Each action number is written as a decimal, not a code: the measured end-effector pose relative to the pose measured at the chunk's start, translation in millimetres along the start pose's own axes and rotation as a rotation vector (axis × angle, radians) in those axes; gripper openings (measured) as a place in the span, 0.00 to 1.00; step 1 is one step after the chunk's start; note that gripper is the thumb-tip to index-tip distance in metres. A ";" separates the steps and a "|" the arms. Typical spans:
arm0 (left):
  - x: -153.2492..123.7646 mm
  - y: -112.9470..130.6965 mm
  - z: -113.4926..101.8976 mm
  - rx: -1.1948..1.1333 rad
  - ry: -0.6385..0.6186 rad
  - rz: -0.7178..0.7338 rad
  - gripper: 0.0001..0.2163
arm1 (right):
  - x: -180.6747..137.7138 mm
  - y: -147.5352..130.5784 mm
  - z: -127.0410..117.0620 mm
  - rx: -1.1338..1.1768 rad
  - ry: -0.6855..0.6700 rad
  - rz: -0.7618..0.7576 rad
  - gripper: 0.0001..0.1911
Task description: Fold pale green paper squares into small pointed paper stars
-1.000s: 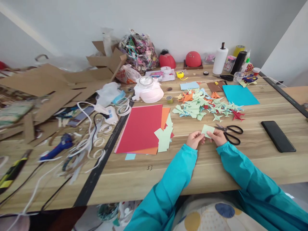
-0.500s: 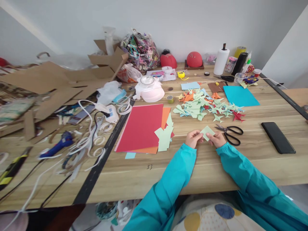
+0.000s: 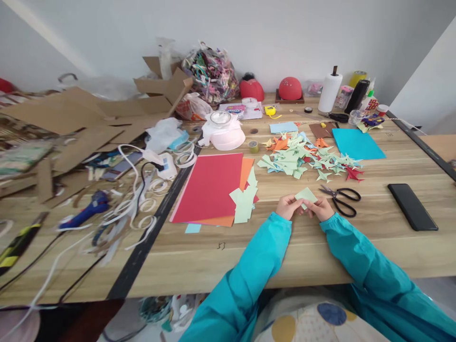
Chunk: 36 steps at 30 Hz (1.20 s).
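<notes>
Scissors (image 3: 335,194) lie just beside the hands (image 3: 322,209), both pinched closed on a green paper square (image 3: 306,194), near folded paper shapes (image 3: 290,156).

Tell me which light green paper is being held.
The piece between the left hand and right hand; others lie by the red sheet or in the folded pile.

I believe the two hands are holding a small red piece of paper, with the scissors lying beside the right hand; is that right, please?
Not quite: the piece of paper is pale green, not red, as the head view shows. The left hand and right hand do hold it, and the scissors lie beside the right hand.
</notes>
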State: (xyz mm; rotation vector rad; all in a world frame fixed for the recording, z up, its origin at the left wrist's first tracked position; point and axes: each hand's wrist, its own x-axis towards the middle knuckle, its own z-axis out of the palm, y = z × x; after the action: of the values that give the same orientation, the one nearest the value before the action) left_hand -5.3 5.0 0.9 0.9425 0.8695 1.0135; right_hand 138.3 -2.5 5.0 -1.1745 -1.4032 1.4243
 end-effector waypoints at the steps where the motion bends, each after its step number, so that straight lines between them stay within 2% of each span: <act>1: -1.0 1.2 0.7 0.009 -0.016 -0.001 0.16 | -0.3 -0.5 0.3 0.007 -0.004 -0.003 0.25; 10: -3.6 4.8 -1.4 0.111 -0.017 0.018 0.17 | -1.2 -1.3 -1.4 0.055 -0.127 -0.060 0.18; 14: -2.7 2.1 0.7 0.079 0.016 -0.016 0.18 | 0.1 0.9 -1.4 0.079 -0.108 -0.051 0.20; 19: -0.6 2.5 -1.8 0.070 0.086 0.035 0.18 | -0.9 -0.1 1.8 0.085 -0.038 0.018 0.21; 23: -0.4 2.5 -4.9 0.078 0.072 0.050 0.17 | -2.9 -4.2 3.8 0.061 -0.050 0.038 0.21; 36: -4.3 8.6 -2.1 0.141 0.109 0.076 0.22 | -2.0 0.5 -1.8 -0.010 -0.071 -0.022 0.21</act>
State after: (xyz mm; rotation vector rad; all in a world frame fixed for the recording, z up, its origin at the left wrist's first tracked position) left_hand -11.0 3.5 8.8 1.0537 1.0130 1.0874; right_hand 140.5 -4.0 4.8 -1.1208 -1.4690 1.4581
